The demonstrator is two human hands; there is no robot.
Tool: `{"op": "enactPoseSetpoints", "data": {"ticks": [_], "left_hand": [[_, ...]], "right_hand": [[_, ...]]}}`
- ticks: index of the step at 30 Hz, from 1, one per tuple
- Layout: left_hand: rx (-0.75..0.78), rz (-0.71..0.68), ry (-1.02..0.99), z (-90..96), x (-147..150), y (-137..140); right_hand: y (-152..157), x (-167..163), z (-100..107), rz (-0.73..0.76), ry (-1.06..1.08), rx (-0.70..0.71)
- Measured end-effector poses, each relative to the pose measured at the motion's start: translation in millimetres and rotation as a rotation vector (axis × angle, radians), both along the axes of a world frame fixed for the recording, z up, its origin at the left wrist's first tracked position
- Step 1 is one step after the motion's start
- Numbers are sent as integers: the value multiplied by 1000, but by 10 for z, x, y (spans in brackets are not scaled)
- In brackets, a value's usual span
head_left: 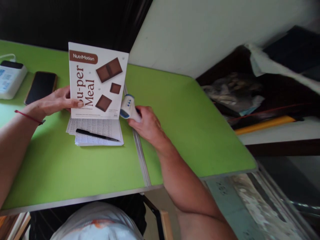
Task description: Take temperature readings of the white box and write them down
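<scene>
My left hand (57,101) grips the lower left edge of a white meal box (87,91), thumb on its front. Brown chocolate-like squares and the words "NutriMotion" and "Meal" are printed on it, and it stands upright facing me. In my right hand (148,124) is a white and blue infrared thermometer (128,106), fingers wrapped round its handle. Its head is at the box's lower right edge; whether they touch I cannot tell. Below the box lie sheets of handwritten paper (116,131), partly hidden by it, with a black pen (96,134) across them.
A dark phone (41,87) lies left of the box on the green folding table (107,170). Beyond it is a white device (11,78) with a cable. A metal seam (141,158) crosses the table. At the right, a shelf holds a clear plastic bag (235,91).
</scene>
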State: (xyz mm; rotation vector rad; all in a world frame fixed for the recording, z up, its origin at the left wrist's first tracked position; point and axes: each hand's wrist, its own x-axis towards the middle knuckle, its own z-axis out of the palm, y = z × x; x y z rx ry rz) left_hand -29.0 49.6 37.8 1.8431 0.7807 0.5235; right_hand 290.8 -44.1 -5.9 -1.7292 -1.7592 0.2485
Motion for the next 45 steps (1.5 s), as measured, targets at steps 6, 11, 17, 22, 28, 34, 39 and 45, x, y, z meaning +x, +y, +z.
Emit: {"op": "enactPoseSetpoints", "data": {"ticks": [6, 11, 17, 22, 28, 34, 39, 45], "left_hand": [[-23, 36, 11, -2, 25, 4], [-12, 28, -13, 31, 65, -11], [4, -6, 13, 72, 71, -29], [-16, -6, 23, 39, 58, -6], [-32, -8, 31, 11, 43, -5], [-4, -38, 19, 7, 34, 13], [-27, -38, 23, 40, 48, -16], [-39, -71, 1, 81, 51, -48]], "right_hand": [[-291, -405, 222, 240, 715, 46], [-478, -756, 221, 460, 1078, -394], [-395, -810, 148, 399, 1088, -422], [-409, -833, 107, 341, 1116, -435], [-437, -854, 44, 305, 1130, -414], [-447, -874, 100, 265, 1081, -405], [-446, -878, 111, 267, 1022, -385], [-446, -869, 115, 297, 1066, -382]]}}
